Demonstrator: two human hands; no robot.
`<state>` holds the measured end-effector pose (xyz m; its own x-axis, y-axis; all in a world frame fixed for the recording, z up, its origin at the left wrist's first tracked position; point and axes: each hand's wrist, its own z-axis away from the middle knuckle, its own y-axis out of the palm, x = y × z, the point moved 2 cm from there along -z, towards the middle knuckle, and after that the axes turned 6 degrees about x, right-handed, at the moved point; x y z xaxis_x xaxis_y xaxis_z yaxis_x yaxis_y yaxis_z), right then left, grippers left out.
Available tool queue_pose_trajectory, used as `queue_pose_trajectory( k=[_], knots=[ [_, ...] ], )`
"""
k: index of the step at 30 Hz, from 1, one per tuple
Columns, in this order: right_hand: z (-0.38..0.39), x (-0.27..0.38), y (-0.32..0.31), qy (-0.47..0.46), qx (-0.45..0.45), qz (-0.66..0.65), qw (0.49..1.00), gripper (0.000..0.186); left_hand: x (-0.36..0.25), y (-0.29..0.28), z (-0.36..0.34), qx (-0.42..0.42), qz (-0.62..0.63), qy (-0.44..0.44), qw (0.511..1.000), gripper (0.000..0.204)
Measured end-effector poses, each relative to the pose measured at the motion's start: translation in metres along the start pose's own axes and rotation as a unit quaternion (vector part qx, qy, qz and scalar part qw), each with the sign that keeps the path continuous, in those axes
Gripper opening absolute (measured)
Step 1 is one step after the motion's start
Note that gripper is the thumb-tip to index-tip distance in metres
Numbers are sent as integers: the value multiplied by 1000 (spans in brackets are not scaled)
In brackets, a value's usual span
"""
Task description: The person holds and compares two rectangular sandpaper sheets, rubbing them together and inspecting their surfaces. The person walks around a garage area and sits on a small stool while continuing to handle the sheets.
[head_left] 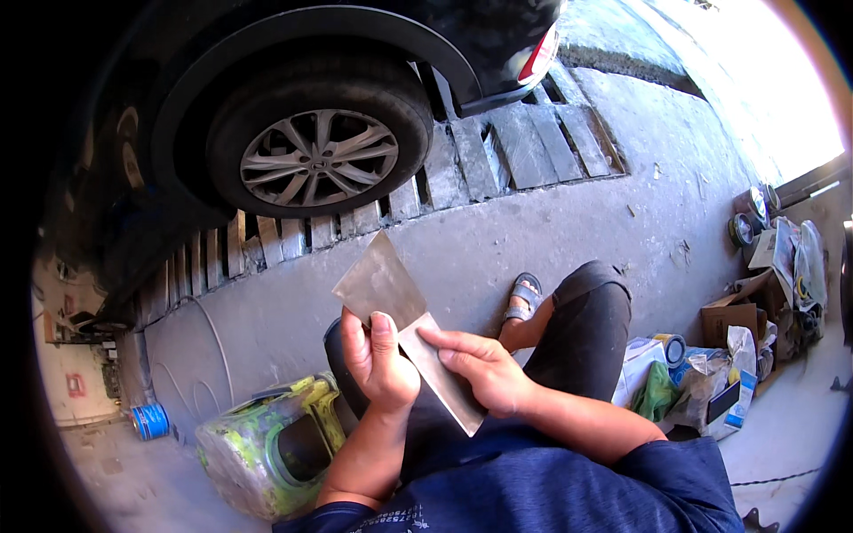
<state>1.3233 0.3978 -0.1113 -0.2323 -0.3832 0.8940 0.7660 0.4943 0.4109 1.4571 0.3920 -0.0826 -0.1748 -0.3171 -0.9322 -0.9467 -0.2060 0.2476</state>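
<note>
My left hand (384,360) pinches a flat, thin metal spreader (384,282), greyish-brown and roughly square, between thumb and fingers. A second metal spreader (444,380), paler and narrower as I see it, is gripped in my right hand (484,366), thumb and forefinger closed along its right edge. The two blades meet, their edges touching or overlapping just above my left thumb. Both are held over my lap, tilted, in front of my dark trousers (577,342).
Ahead stands a dark car with its wheel (320,160) over floor slats (506,151). By my left lies a paint-smeared container (267,444) with a blue can (149,421) beyond. Cardboard boxes (742,306), bags (657,391) and cans (751,209) crowd the right.
</note>
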Motion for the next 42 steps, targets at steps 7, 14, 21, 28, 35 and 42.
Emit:
queue_pose_trajectory(
  k=[7, 14, 21, 28, 35, 42],
  knots=[
    [-5, 7, -7, 19, -6, -44, 999, 35, -1, 1, -7, -4, -25, 7, 1000, 38],
    [-9, 14, -16, 18, -20, -54, 998, 35, -4, 2, -13, -4, 32, -18, 999, 37],
    [-7, 7, -12, 10, -25, -48, 998, 37, -3, -2, -14, -18, 3, -21, 1000, 36],
    [-6, 3, -12, 11, -19, -36, 999, 37, -4, 0, -18, -22, -2, -5, 1000, 37],
    [-8, 11, -14, 15, -11, 43, 999, 36, -5, -3, -16, -18, -8, -5, 1000, 36],
    [-17, 15, -18, 0, -16, 28, 999, 36, 2, -8, -17, -30, 3, -42, 999, 38]
  ],
)
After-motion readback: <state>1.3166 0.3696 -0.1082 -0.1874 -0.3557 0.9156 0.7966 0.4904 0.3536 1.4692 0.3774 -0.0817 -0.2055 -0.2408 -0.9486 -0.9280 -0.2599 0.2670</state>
